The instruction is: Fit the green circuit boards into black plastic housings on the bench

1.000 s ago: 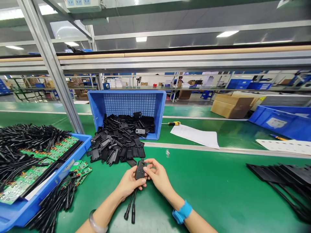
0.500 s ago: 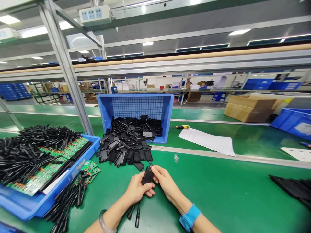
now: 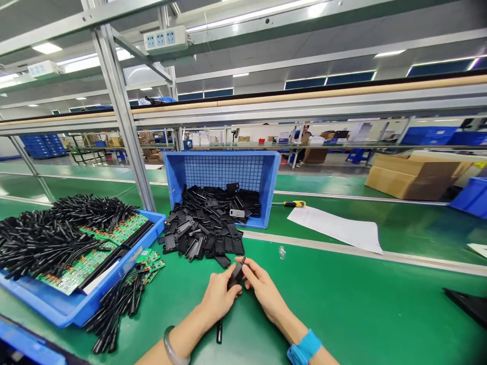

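Both my hands close around one small black plastic housing [image 3: 236, 276] just above the green bench. My left hand [image 3: 218, 299] wraps it from the left, my right hand [image 3: 262, 289] pinches its top and right side. A black cable [image 3: 219, 330] hangs from the housing down onto the mat below my left hand. A heap of the same black housings [image 3: 205, 233] spills out of a tipped blue crate [image 3: 224, 170] right behind my hands.
A blue tray [image 3: 76, 304] at the left holds green circuit boards [image 3: 95, 253] and black cables [image 3: 49, 235]; more cables [image 3: 114, 309] lie beside it. Behind are a screwdriver [image 3: 292, 204], white paper [image 3: 337, 228], a metal post [image 3: 127, 132] and cardboard boxes [image 3: 411, 175].
The view has swung left and up, so the black parts at the far right have nearly left the frame. My hands have closed tighter around the housing, turning it edge-on.
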